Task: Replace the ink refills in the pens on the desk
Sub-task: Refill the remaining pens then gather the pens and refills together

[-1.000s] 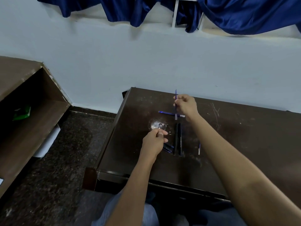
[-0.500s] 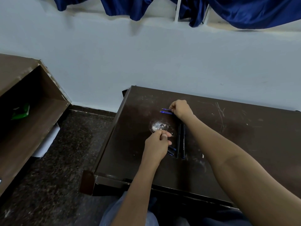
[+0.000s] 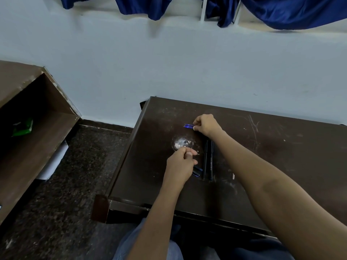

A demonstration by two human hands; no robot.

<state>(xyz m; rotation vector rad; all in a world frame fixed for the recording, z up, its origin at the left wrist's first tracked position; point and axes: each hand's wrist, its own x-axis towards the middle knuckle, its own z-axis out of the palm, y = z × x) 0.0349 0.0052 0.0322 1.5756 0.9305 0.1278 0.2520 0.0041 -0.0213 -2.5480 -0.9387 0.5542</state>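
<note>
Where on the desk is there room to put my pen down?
The wide bare stretch of desk right of the right forearm is free. So is the strip between the left hand and the desk's left edge. The middle is crowded: blue refills at the right hand, black pens between the arms.

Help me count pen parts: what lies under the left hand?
Dark pen pieces with blue trim stick out beneath the left hand. Their other ends, and anything its fingers pinch, are hidden. The right hand holds blue refills.
</note>
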